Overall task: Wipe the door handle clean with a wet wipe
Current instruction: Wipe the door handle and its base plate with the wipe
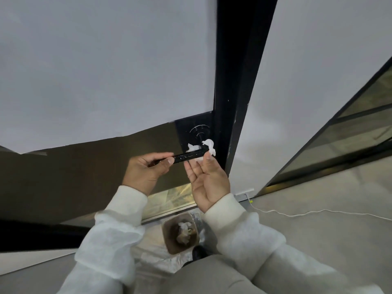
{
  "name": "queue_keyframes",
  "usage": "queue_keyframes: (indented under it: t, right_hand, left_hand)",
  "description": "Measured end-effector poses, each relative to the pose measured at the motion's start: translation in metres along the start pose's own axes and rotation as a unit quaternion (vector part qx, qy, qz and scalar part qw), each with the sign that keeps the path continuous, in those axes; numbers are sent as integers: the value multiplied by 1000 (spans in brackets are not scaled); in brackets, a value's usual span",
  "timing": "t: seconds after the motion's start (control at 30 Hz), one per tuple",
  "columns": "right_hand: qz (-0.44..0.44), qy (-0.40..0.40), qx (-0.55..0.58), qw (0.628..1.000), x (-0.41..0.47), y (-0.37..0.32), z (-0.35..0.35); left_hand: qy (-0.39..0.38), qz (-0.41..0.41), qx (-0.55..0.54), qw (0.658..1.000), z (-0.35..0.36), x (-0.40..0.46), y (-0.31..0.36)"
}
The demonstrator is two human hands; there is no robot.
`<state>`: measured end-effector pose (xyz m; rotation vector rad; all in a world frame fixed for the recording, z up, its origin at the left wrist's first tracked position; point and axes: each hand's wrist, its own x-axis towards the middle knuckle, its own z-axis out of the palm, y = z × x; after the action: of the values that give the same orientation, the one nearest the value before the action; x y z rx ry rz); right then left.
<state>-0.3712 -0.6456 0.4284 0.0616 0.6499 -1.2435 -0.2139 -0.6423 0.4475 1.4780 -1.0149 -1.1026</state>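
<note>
A black lever door handle (186, 155) juts out from a round rose on the black door frame. My left hand (146, 169) grips the handle's free end, thumb on top. A crumpled white wet wipe (206, 146) is wrapped around the handle near its pivot end. My right hand (206, 181), palm turned up, pinches that wipe against the handle with its fingertips. Both arms wear white sleeves.
On the floor directly below stands a small brown bin (180, 235) with crumpled wipes inside, on a plastic sheet. A white cable (318, 212) runs across the grey floor to the right. The black door frame (235, 81) rises between frosted glass panels.
</note>
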Motion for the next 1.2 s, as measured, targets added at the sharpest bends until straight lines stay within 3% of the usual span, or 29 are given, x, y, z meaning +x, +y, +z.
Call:
queue_keyframes:
  t: [0.07, 0.17, 0.27, 0.37, 0.47, 0.57, 0.77, 0.9, 0.97, 1.03, 1.1, 1.17, 1.2]
  right_hand:
    - [2, 10, -52, 999, -2, 11, -6]
    - [-37, -2, -157, 987, -3, 22, -5]
    - [-60, -51, -223, 972, 1, 17, -7]
    - [23, -82, -154, 984, -3, 1, -13]
    - [107, -39, -36, 993, -2, -16, -20]
    - [66, 9, -4, 998, 9, -30, -19]
    - [10, 45, -103, 994, 25, -41, 16]
    - [32, 104, -194, 975, 32, -41, 43]
    - [65, 115, -228, 965, 34, -47, 48]
    - [104, 103, -246, 958, 37, -53, 44]
    - [113, 71, -243, 961, 39, -56, 36]
    - [89, 25, -256, 962, 40, -56, 26]
    - [74, 8, -277, 958, 38, -57, 21]
  left_hand:
    - [8, 54, 142, 988, -1, -1, 9]
    - [-1, 165, 342, 925, 11, -6, 30]
    - [-73, 179, 380, 904, 26, -6, 42]
    - [-116, 150, 407, 893, 24, -3, 38]
    - [-105, 134, 376, 911, 20, -3, 35]
    - [-79, 126, 357, 922, 24, -3, 35]
    - [-66, 113, 346, 929, 31, -5, 34]
    - [-38, 144, 331, 932, 31, -7, 29]
    - [12, 151, 321, 935, 28, -8, 24]
    - [85, 103, 249, 959, 25, -9, 17]
    - [138, 1, 61, 989, 24, -8, 10]
    - [137, -59, -60, 987, 22, -9, 4]
    - [125, -60, -66, 988, 21, -10, 1]
